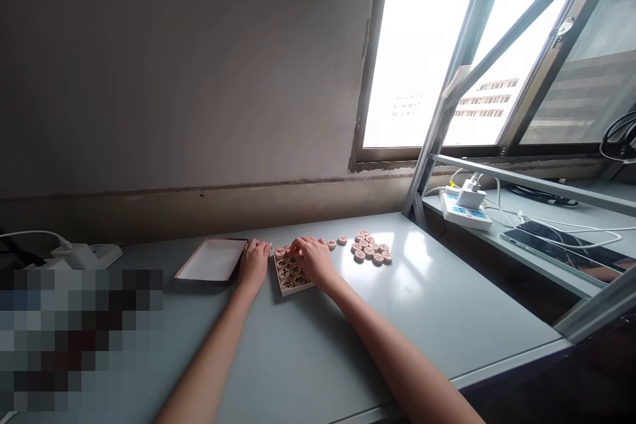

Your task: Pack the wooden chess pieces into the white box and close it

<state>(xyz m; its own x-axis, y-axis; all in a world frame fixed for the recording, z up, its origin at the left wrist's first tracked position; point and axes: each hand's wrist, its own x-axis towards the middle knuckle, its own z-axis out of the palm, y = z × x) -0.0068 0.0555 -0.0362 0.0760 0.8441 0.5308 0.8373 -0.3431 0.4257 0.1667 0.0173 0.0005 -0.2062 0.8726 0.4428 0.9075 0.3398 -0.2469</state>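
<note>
From where I stand, things look partway along. On the smooth grey-blue surface (298, 351) sits a shallow, square, cream-walled box (297, 290), with round pale wooden discs (285, 273) lying flat in close rows inside it. Most that I can make out bear black characters; some along the far edge are red. So a good share is in the box, I'd judge, though the right hand (312, 257) covers its far right part, and I can't see whether any places there are unfilled.

What lies outside is plain enough: a huddled cluster of round wooden discs with red characters (369, 252) well to the right, and two separate round wooden discs (342, 239) between it and that hand.

The right hand's grip is curled down over the box; I can't tell whether it has a disc. The left hand (256, 258) rests between the box and a shallow white-lined lid (213, 260), its fingers bent, their grip hidden from me.
</note>
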